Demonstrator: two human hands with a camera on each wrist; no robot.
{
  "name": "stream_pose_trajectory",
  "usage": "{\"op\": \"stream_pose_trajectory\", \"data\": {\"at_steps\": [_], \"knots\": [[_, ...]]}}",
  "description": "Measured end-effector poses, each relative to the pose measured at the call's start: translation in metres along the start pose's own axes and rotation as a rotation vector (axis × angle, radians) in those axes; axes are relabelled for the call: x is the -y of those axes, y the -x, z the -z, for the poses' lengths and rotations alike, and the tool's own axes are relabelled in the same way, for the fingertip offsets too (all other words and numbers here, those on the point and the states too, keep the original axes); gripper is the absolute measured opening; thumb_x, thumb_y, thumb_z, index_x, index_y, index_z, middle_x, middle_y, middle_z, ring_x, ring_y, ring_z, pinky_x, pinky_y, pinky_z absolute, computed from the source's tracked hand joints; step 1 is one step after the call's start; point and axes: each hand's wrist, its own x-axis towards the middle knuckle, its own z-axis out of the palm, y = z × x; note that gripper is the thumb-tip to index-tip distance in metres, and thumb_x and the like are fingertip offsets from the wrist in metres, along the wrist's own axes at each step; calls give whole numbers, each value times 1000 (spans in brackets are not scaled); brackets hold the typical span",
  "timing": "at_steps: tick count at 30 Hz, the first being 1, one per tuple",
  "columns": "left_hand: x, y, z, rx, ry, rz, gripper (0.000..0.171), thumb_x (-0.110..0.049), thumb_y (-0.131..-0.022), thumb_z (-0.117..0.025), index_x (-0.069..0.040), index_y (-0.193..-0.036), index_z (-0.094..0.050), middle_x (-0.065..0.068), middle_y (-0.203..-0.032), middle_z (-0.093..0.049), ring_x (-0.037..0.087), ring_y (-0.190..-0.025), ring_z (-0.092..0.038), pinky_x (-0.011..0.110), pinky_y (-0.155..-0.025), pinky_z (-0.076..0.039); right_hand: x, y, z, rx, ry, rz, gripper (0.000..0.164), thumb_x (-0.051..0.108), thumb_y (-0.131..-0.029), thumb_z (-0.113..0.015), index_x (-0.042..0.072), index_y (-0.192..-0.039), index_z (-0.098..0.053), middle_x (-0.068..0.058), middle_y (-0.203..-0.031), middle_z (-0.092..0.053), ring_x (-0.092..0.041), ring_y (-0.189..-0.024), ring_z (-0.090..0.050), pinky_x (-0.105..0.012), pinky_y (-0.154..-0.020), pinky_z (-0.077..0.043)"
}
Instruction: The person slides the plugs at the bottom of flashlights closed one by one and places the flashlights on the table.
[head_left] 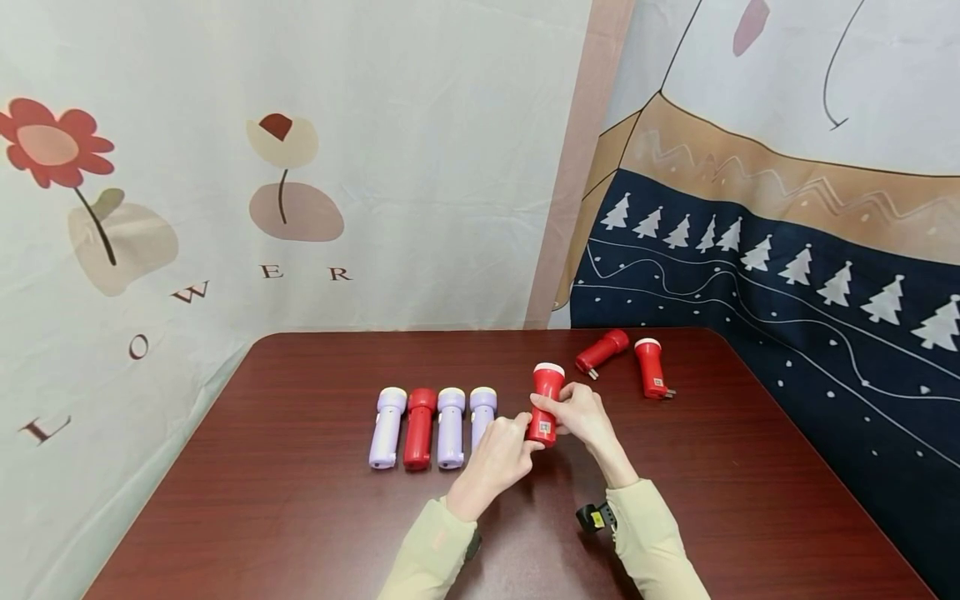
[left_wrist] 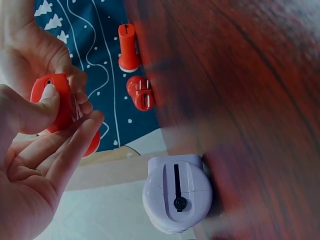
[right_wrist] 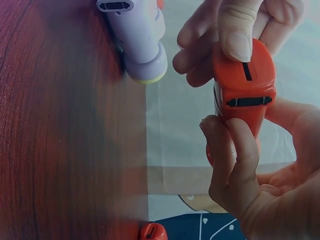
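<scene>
Two hands — left [head_left: 498, 457] and right [head_left: 585, 413] — grasp one red flashlight [head_left: 549, 384] between them.

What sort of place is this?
Probably an indoor workspace: there's a brown table with flashlights standing or lying in a row, and printed cloth hanging behind it.

Under your fingers [left_wrist: 82, 142]: dark red-brown wood-grain table [head_left: 247, 517], far corners rounded; soft sheen [head_left: 536, 558] on your side of fingers. Beyond fingers and left: you face pale hanging cloth [head_left: 450, 167], printed flowers [head_left: 48, 146], scattered letters [head_left: 267, 272]. Straight past fingers: slanting pinkish strip [head_left: 576, 167] edging it. Beyond fingers and right: second cloth [head_left: 825, 392], navy with white trees [head_left: 885, 302]; tan band [head_left: 787, 187] and white above.
</scene>
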Motion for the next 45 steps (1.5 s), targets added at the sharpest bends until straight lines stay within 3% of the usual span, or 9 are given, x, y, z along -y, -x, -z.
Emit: {"op": "stream_pose_trajectory", "data": {"at_steps": [13,18,22,24,27,30,34,38,45], "knots": [[2,-1,2,81,27,27,28,-25,-76,-79,-3,-85,-63,5,-61,-59,12,-50,-50,18,-48,-39,-5,-4,-1,30,12,1,44,33,-82,-72,-5,-99,-58,-17,-87,-66,-17,-61,-64,-33,-63,-58],[10,-3,7,132,90,42,31,-25,-74,-80,-3,-93,-67,6,-76,-71,14,-63,-64,20,-59,-50,-9,-7,-4,39,-14,-4,45,33,-82,-72,-5,-100,-58,-16,-84,-66,-16,-62,-63,-33,-62,-58],[18,-5,15,156,127,149,43,-24,-71,-83,-3,-104,-68,9,-90,-74,18,-77,-71,27,-67,-55,-12,-9,-8,45,-19,-3,43,32,-81,-73,-5,-98,-58,-13,-77,-65,-15,-58,-62,-33,-60,-58],[22,-6,19,124,86,224,46,-24,-69,-84,-4,-107,-68,10,-90,-74,21,-76,-70,30,-64,-54,-14,-9,-9,45,-16,-6,42,31,-81,-73,-5,-97,-58,-12,-74,-64,-14,-56,-62,-33,-59,-57],[27,-5,20,28,-51,313,41,-22,-66,-86,-5,-101,-70,12,-85,-72,26,-68,-67,34,-57,-52,-14,-9,-11,40,0,-14,41,30,-80,-74,-4,-95,-57,-13,-76,-64,-15,-55,-63,-32,-58,-57],[31,-3,16,-54,-198,360,33,-22,-63,-87,-2,-83,-69,14,-71,-68,31,-62,-63,38,-54,-50,-14,-8,-13,39,24,-26,41,30,-80,-74,-4,-94,-56,-15,-80,-64,-16,-57,-65,-33,-58,-57],[31,-1,10,-68,-298,373,32,-24,-62,-87,-1,-67,-65,14,-62,-62,31,-58,-60,38,-55,-49,-14,-7,-18,39,70,-31,40,30,-80,-74,-3,-91,-57,-16,-80,-65,-17,-56,-65,-32,-57,-57],[31,-1,6,-47,-300,394,29,-24,-64,-86,-3,-63,-65,14,-61,-63,29,-57,-59,38,-54,-47,-15,-7,-25,40,138,-13,40,32,-79,-75,-3,-87,-56,-15,-76,-64,-16,-53,-64,-30,-54,-56],[26,-8,6,7,-223,493,24,-15,-65,-84,-3,-63,-64,16,-67,-64,31,-61,-61,40,-54,-46,-11,-9,-37,57,200,22,38,32,-79,-75,-1,-81,-56,-12,-71,-63,-14,-51,-62,-27,-51,-54]]}}
